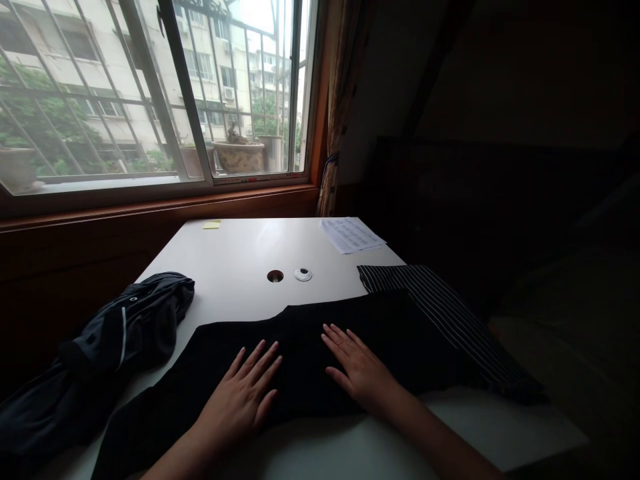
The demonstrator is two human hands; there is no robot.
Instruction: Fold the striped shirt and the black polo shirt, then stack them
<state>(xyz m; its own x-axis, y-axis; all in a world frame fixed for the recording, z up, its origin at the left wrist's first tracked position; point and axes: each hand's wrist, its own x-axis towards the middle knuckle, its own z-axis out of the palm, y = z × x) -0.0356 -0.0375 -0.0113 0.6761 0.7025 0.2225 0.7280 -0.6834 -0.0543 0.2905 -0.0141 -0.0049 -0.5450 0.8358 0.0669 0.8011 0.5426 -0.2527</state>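
Note:
A black garment point(300, 327) lies spread flat across the white table point(240, 253); its exact kind is hard to make out in the dim light. My left hand point(245, 383) rests palm down on its left half, fingers spread. On the right half, my right hand point(355, 363) also lies flat with its fingers stretched out. Beneath the garment's right end, a dark striped cloth point(450, 307) sticks out toward the table's right edge. Neither hand grips anything.
A bunched dark garment point(135, 327) hangs over the table's left edge. Printed papers point(353, 235) lie at the back right, a yellow sticky note point(212, 225) at the back left. Mid-table are a round hole point(275, 276) and a white cap point(303, 274). Behind stands a barred window point(200, 100).

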